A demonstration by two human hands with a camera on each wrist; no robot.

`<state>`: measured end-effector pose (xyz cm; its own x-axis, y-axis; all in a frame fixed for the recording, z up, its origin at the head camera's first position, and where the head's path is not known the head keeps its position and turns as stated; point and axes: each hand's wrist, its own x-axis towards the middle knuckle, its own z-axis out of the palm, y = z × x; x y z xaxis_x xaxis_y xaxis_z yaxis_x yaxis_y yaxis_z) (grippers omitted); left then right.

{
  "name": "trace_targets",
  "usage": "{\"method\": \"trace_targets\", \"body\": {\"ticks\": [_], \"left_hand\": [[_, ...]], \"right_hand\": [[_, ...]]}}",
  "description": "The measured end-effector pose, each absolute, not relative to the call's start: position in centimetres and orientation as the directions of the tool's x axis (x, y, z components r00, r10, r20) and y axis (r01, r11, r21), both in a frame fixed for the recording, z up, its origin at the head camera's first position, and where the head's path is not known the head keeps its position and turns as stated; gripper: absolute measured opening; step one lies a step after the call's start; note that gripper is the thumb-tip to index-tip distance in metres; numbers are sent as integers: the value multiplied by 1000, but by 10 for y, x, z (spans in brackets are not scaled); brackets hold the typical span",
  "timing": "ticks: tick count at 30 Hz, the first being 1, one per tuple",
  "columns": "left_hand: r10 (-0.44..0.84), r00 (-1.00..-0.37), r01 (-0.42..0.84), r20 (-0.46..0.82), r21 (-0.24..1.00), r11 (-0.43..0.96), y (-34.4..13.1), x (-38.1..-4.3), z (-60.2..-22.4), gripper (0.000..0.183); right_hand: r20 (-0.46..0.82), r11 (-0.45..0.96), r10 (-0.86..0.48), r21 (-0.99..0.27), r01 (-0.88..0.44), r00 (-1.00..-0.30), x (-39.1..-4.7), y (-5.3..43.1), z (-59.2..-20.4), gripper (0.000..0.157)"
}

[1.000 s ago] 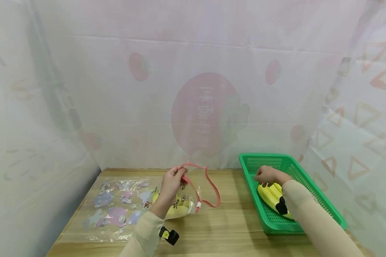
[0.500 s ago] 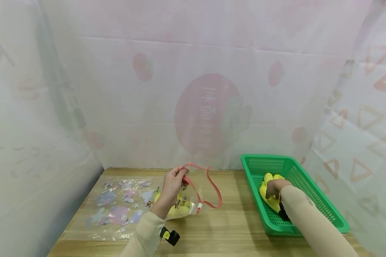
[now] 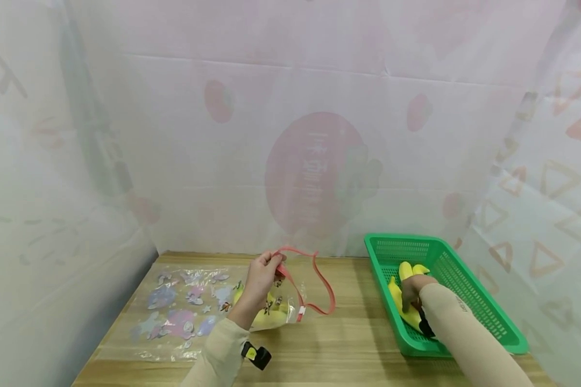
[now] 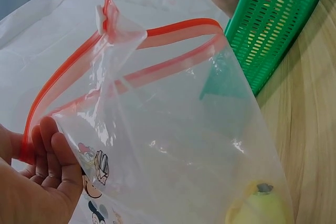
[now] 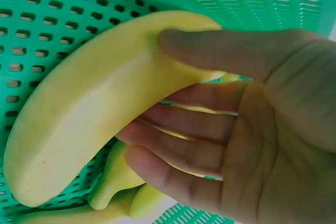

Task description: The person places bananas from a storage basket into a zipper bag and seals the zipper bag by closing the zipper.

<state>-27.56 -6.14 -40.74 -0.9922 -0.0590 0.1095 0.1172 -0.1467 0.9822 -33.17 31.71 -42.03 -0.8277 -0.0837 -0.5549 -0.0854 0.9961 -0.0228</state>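
My left hand [image 3: 263, 277] pinches the red zip edge of a clear plastic zip bag [image 4: 173, 129], whose mouth gapes in a loop. Small cartoon figures are printed on the bag. Through its film shows a yellow fruit with a dark tip [image 4: 260, 203], its kind blurred by the plastic. Inside the green basket, my right hand [image 3: 415, 290] grips a banana [image 5: 94, 103]: in the right wrist view the thumb presses on its upper side and the fingers reach behind it. More bananas [image 5: 118, 177] lie below that one, partly covered by the hand.
The green plastic basket [image 3: 392, 338] stands at the right of the wooden table [image 3: 339, 344]. Flat on the table's left side lies another clear bag [image 3: 174, 317] with pastel prints. A white printed sheet [image 3: 213, 177] hangs behind, with more sheeting on both sides.
My right hand has gone from above the bananas down and slightly forward among them, and its grip on one has formed. The left hand keeps holding the bag in nearly the same place.
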Motion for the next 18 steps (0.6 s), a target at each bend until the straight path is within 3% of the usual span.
{"method": "trace_targets", "body": {"ticks": [10,18], "left_hand": [[-52,-991,130,124,983,-133,-63,-276,-409,21],[-59,-991,131,124,983,-130,-63,-276,-409,21]], "right_hand": [[-596,997,-63,-69,-27,-801,-339,321,-430,34],[-578,979,-122,-204,-3,-807,-341,318,-435,21]]}}
